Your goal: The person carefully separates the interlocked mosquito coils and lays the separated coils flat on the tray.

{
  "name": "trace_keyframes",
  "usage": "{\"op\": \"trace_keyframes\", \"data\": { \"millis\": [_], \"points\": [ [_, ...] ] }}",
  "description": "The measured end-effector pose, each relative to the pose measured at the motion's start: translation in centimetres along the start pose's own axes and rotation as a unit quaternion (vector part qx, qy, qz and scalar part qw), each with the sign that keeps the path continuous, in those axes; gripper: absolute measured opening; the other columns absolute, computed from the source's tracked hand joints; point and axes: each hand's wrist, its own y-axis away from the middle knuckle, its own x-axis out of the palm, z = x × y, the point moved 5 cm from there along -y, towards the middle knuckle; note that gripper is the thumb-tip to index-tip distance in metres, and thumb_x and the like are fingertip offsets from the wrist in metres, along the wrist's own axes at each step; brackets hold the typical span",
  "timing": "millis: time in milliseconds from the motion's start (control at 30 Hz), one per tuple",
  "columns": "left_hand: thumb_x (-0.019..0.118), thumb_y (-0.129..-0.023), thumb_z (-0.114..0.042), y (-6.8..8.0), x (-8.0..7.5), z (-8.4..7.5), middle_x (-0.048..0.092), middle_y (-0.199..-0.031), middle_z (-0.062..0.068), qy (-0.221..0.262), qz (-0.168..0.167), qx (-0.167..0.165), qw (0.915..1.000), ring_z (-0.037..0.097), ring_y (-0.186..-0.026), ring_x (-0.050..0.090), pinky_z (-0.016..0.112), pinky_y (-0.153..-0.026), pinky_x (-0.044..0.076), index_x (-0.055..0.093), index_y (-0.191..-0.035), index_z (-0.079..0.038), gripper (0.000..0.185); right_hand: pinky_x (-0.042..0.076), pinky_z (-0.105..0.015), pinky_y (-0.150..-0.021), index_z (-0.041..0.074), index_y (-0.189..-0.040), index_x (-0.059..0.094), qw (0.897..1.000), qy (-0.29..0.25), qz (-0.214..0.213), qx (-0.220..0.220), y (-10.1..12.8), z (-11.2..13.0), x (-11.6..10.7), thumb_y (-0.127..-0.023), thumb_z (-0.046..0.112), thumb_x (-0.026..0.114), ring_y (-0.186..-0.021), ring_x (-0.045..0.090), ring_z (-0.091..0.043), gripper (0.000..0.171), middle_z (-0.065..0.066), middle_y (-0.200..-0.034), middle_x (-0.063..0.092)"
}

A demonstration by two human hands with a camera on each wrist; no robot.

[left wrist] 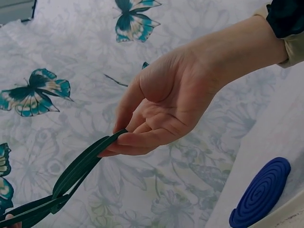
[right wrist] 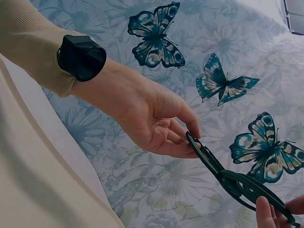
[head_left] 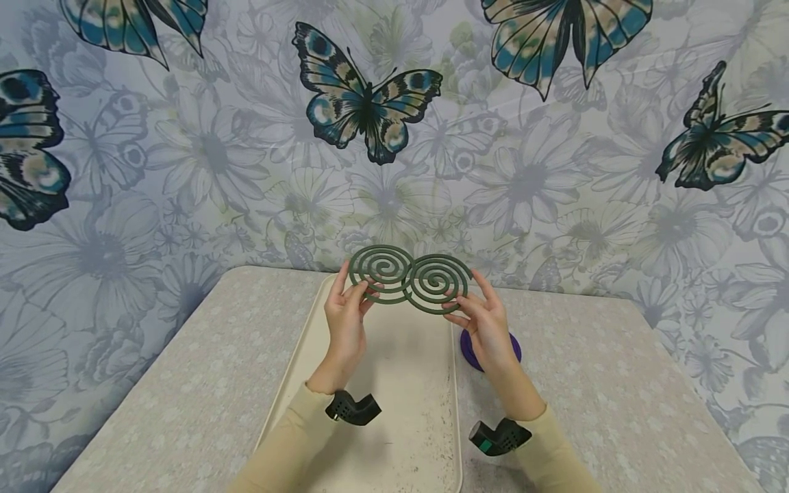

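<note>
Two hands hold one pair of dark green mosquito coils (head_left: 409, 279), joined side by side, in the air above the far end of a cream tray (head_left: 403, 418). The left hand (head_left: 345, 329) pinches the left coil at its lower left edge, thumb on the near face and fingers behind. The right hand (head_left: 487, 325) pinches the right coil at its lower right edge in the same manner. In the right wrist view, the left hand (right wrist: 154, 126) grips the coil (right wrist: 237, 183) edge-on between thumb and fingers. In the left wrist view, the right hand (left wrist: 164, 109) clamps the thin coil edge (left wrist: 80, 166) between thumb and curled fingers. The coil faces tilt toward the person, and the two spirals touch at the centre of the pair.

The tray lies lengthwise on a table (head_left: 185, 383) covered with a pale patterned cloth. A purple spiral coil (head_left: 471, 349) lies flat on the table just beside the right edge of the tray, partly hidden by the right hand; the left wrist view shows it as a blue-purple disc (left wrist: 261, 192). Each wrist carries a black camera unit (head_left: 353, 409) over a beige sleeve (head_left: 290, 445). A wall with butterfly wallpaper (head_left: 366, 103) stands behind the table.
</note>
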Motion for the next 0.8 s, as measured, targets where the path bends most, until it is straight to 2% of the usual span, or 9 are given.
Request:
{"op": "trace_keyframes", "data": {
  "millis": [267, 567, 800],
  "points": [
    [0.049, -0.096, -0.002, -0.5, -0.7, 0.0, 0.071, -0.075, -0.008, -0.02, -0.012, 0.0, 0.9997, 0.006, -0.071, 0.068, 0.019, -0.071, 0.056, 0.041, -0.143, -0.016, 0.05, 0.057, -0.022, -0.066, 0.017, -0.15, 0.025, 1.0, 0.011, 0.004, 0.015, -0.2, 0.0, -0.4, -0.095, -0.004, 0.044, -0.072, 0.066, -0.01, 0.062, 0.004, -0.086, 0.071],
    [0.049, -0.096, -0.002, -1.0, -1.1, -0.2, 0.071, -0.076, -0.005, -0.006, -0.009, -0.005, 0.9999, 0.01, -0.072, 0.069, 0.016, -0.067, 0.054, 0.044, -0.141, -0.014, 0.046, 0.052, -0.017, -0.057, 0.013, -0.152, 0.022, 0.999, 0.015, 0.008, 0.028, -0.4, 0.1, -0.9, -0.096, -0.004, 0.043, -0.064, 0.064, -0.005, 0.062, 0.005, -0.083, 0.072],
    [0.047, -0.096, -0.002, -1.4, -1.4, -0.5, 0.071, -0.074, -0.005, -0.001, -0.004, -0.009, 0.9999, 0.01, -0.074, 0.07, 0.017, -0.07, 0.055, 0.043, -0.141, -0.011, 0.046, 0.052, -0.017, -0.057, 0.012, -0.152, 0.023, 0.999, 0.026, 0.007, 0.033, -0.5, 0.3, -1.2, -0.096, -0.003, 0.043, -0.061, 0.064, -0.005, 0.061, 0.005, -0.08, 0.072]
  ]
}}
